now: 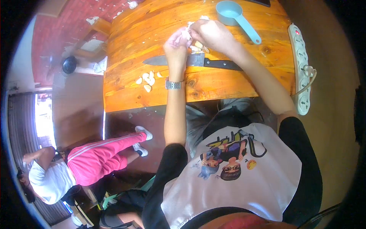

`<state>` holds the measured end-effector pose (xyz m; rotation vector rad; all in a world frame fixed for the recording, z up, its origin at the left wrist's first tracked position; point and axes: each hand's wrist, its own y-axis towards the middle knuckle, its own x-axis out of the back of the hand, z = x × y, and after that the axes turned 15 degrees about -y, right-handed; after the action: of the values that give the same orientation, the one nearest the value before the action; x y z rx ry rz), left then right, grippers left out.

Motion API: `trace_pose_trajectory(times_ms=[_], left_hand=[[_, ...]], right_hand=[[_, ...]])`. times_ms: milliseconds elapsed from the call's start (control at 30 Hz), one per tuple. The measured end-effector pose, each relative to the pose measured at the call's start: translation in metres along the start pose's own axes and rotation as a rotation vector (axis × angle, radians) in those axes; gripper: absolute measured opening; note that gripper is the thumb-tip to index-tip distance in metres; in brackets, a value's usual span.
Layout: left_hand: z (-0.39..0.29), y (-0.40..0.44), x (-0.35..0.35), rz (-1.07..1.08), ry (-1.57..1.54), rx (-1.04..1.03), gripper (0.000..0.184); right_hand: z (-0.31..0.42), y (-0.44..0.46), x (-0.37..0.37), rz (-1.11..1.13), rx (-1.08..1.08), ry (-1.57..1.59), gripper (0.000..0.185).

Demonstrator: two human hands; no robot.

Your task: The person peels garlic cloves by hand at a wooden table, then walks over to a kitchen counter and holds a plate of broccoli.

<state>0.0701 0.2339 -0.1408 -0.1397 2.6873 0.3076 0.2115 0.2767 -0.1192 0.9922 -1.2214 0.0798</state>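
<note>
Grip: my left hand (175, 49) and right hand (214, 33) pinch papery pinkish-white garlic (186, 35) | Risk: careless lowering onto black-handled steel knife (197, 60)

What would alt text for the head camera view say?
A person's bare left hand and right hand hold papery, pinkish-white garlic over an orange wooden table, near a black-handled steel knife, pale peeled garlic cloves and a light-blue round measuring cup. Another person in pink trousers stands at left.
</note>
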Motion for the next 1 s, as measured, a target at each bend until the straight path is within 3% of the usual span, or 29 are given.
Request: trace_pose_trajectory(times_ms=[133, 200, 233, 333, 533, 633, 833, 1000], left_hand=[[0.0, 0.0, 0.0, 0.056, -0.186, 0.055, 0.026], [-0.004, 0.001, -0.003, 0.021, -0.26, 0.045, 0.026], [-0.006, 0.001, -0.003, 0.003, -0.296, 0.041, 0.026], [-0.003, 0.001, -0.004, -0.047, -0.304, -0.001, 0.024], [0.005, 0.001, -0.002, -0.034, -0.241, -0.075, 0.02], [0.009, 0.003, 0.003, 0.003, -0.11, -0.132, 0.027], [0.011, -0.002, -0.008, -0.043, -0.067, -0.198, 0.029], [0.016, 0.002, -0.006, -0.06, 0.057, -0.275, 0.028]], right_hand=[[-0.009, 0.003, 0.006, 0.026, -0.243, 0.098, 0.021], [-0.011, 0.003, 0.012, 0.141, -0.264, 0.193, 0.023], [-0.011, 0.003, 0.013, 0.2, -0.273, 0.241, 0.024], [-0.004, -0.002, -0.001, -0.015, -0.097, 0.436, 0.033], [-0.001, 0.002, -0.001, 0.27, -0.162, 0.55, 0.024], [0.001, 0.004, 0.003, 0.318, -0.176, 0.479, 0.021], [0.005, -0.002, -0.018, 0.195, -0.276, 0.611, 0.02], [0.01, -0.001, -0.012, 0.172, -0.281, 0.471, 0.026]])
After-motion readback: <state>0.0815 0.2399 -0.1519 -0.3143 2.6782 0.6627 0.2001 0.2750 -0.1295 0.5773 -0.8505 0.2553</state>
